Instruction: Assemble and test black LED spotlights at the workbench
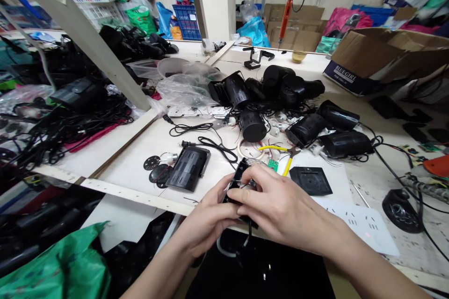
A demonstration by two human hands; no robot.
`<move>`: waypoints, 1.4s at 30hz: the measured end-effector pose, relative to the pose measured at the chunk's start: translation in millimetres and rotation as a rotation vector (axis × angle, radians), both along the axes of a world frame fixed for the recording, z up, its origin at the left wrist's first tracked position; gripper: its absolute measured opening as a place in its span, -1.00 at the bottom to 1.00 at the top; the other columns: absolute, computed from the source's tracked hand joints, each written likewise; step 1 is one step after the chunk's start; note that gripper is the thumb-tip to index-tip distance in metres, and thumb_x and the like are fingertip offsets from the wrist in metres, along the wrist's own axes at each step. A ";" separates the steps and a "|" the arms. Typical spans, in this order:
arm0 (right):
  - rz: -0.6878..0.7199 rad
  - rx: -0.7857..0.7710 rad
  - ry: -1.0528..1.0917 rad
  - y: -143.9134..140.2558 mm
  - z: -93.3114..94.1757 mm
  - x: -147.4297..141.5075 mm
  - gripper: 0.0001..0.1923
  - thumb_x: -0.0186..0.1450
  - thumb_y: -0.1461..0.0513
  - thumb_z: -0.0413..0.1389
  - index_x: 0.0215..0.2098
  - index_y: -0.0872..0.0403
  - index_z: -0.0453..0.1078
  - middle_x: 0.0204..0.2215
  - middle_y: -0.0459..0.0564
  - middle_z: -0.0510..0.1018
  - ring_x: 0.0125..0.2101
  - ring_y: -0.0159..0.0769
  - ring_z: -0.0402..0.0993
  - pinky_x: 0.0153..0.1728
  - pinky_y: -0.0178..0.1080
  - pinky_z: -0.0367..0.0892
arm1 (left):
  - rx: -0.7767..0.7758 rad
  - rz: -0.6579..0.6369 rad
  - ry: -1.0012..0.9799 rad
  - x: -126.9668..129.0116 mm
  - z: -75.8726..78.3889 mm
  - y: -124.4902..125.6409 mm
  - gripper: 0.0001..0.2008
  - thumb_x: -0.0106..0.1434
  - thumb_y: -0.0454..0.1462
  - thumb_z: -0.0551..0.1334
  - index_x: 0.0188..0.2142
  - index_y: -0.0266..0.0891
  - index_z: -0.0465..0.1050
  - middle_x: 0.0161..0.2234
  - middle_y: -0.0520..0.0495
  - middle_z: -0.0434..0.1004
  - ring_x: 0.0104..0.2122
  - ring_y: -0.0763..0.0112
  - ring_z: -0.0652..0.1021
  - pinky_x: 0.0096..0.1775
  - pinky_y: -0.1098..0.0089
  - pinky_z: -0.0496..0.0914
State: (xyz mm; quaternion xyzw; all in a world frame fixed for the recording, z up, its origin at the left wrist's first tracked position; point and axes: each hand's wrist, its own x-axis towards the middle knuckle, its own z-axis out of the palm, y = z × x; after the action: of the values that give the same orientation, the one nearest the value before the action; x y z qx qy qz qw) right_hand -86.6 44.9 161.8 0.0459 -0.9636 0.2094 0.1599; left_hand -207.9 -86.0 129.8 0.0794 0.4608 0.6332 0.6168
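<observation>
A black plastic housing [242,168] is tilted at the table's front edge, its open side showing thin wires inside. My left hand [213,208] grips it from the left. The fingers of my right hand [273,201] are pinched together inside the housing, close to the wires; what sits between the fingertips is hidden. Just beyond lie yellow-handled pliers [288,163] and a small green circuit board [272,165]. To the right is a flat black square plate [310,181]. A black ribbed casing [188,168] rests on the left, beside black discs [152,163].
Several black casings [252,126] are heaped beyond my hands, with more on the right. A black power cord [196,128] curls at the left. An orange electric screwdriver [286,18] hangs at the back. A cardboard box [386,56] stands far right; a wooden post [94,37] slants at left.
</observation>
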 end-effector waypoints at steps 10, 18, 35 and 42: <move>-0.014 0.002 0.007 1.5 -3.8 -0.4 -0.80 0.37 0.36 -0.01 -0.25 0.17 0.47 -0.30 0.07 0.35 -0.30 -0.26 0.24 -0.36 -0.27 0.23 | 0.196 0.006 -0.319 0.8 -7.6 1.1 -0.32 -0.06 -0.47 0.15 0.12 -0.18 0.33 -0.18 -0.07 0.56 -0.17 0.22 0.55 -0.11 0.23 0.39; -0.079 0.069 0.076 0.9 -11.4 -4.6 -0.75 0.37 0.35 -0.06 -0.35 0.14 0.45 -0.41 -0.04 0.25 -0.46 -0.36 0.13 -0.49 -0.30 0.01 | 0.131 0.020 -0.199 9.9 -9.3 1.7 -0.21 -0.11 -0.51 0.12 0.17 -0.12 0.29 -0.06 -0.04 0.52 -0.03 0.19 0.49 0.00 0.24 0.33; -0.084 -0.085 0.057 -5.2 -14.3 -6.4 -0.74 0.31 0.43 -0.05 -0.15 0.16 0.43 -0.28 0.06 0.36 -0.28 -0.25 0.28 -0.33 -0.24 0.29 | 0.093 0.196 -0.226 10.7 -10.2 8.1 -0.61 0.08 -0.42 0.18 -0.07 -0.18 0.44 -0.11 -0.07 0.55 -0.05 0.18 0.50 -0.01 0.19 0.36; -0.149 -0.331 0.282 1.9 -24.9 5.3 -0.66 0.37 0.44 -0.04 0.04 0.08 0.37 -0.22 0.06 0.46 -0.20 -0.30 0.43 -0.21 -0.23 0.44 | 0.024 0.242 -0.156 9.9 -13.7 7.5 -0.65 0.13 -0.40 0.20 -0.06 -0.21 0.42 -0.16 -0.08 0.55 -0.12 0.22 0.51 -0.11 0.26 0.41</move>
State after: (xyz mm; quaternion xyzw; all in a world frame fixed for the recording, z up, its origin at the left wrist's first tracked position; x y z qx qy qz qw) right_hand -81.3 46.8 136.8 -0.0234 -0.8849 0.3440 0.3133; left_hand -197.9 -78.4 116.1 -0.0190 0.4100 0.7125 0.5691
